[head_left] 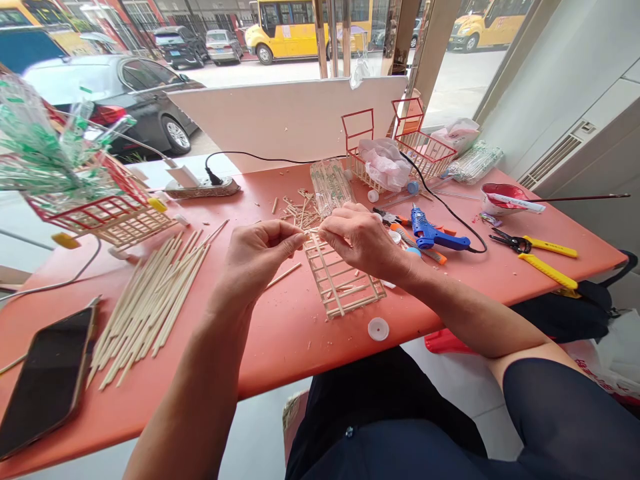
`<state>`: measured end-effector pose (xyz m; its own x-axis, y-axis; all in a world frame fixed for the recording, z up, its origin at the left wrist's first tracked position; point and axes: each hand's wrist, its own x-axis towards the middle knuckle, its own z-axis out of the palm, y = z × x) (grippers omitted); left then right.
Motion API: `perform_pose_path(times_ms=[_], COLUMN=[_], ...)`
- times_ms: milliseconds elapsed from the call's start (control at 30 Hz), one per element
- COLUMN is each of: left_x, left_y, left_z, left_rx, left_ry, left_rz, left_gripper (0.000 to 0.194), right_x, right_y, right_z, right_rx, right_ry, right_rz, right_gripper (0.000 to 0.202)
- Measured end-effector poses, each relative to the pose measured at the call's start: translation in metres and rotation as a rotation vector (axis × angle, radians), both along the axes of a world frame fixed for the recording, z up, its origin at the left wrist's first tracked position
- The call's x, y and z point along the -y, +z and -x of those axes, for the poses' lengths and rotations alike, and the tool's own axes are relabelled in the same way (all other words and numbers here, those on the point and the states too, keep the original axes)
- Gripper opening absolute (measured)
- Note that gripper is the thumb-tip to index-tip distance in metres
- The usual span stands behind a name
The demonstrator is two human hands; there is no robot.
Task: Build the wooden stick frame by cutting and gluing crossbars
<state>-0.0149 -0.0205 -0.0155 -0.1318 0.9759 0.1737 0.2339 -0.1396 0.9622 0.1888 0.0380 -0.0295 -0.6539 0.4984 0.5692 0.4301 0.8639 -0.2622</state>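
Observation:
My left hand [267,252] is closed in a pinch, thumb against forefinger, at the far end of a wooden stick frame [334,272]. Opposite it, my right hand [365,240] also pinches, its fingertips close to the left ones. A short pale wooden stick [313,230] seems to run between the two pinches, its ends covered by my fingers. The frame, a ladder-like lattice of thin sticks, lies flat on the table below. A few loose stick pieces rest on it. Near its front corner lies a white plastic disc [379,329].
Long sticks [150,303] and a phone [47,373] lie left on the red table [280,360]. A blue glue gun [437,233] with a black cord and yellow-handled pliers [537,257] lie right. Stick baskets [425,150] stand at the back; another basket [125,220] holds wrapped items.

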Motion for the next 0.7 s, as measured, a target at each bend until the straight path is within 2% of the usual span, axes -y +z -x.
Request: perform_pose_path(times_ms=[700], left_x=[-0.0004], left_y=[-0.0015], left_z=[0.0017], left_rx=[-0.001], left_ry=[0.000], left_rz=[-0.004], left_gripper=[0.016], right_x=[0.0004], right_y=[0.0006], right_z=[0.0005], right_rx=[0.007], right_ry=[-0.001], right_rz=[0.011], right_gripper=[0.033])
